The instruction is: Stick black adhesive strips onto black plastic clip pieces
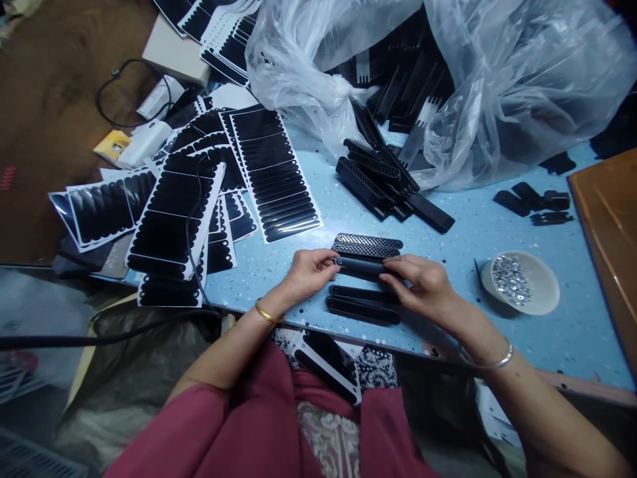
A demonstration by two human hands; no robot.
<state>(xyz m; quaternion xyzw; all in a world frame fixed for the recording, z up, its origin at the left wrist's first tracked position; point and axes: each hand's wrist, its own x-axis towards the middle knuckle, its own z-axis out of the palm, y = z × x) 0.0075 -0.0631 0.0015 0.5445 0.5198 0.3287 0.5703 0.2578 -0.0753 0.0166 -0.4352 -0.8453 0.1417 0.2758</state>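
Between my two hands lies a long black round-ended strip with a small hole at its left end. My left hand pinches that end between thumb and fingertips. At the other end, my right hand grips the strip with thumb and fingers, covering its tip. Just beyond it sit black pieces with a mesh-patterned face. Nearer to me, smooth black bars with rounded ends lie side by side on the blue speckled table.
Sheets of black stickers spread over the left side; another sticker sheet rests on my lap. Black parts spill from a clear plastic bag at the back. On the right stands a white bowl of small metal pieces.
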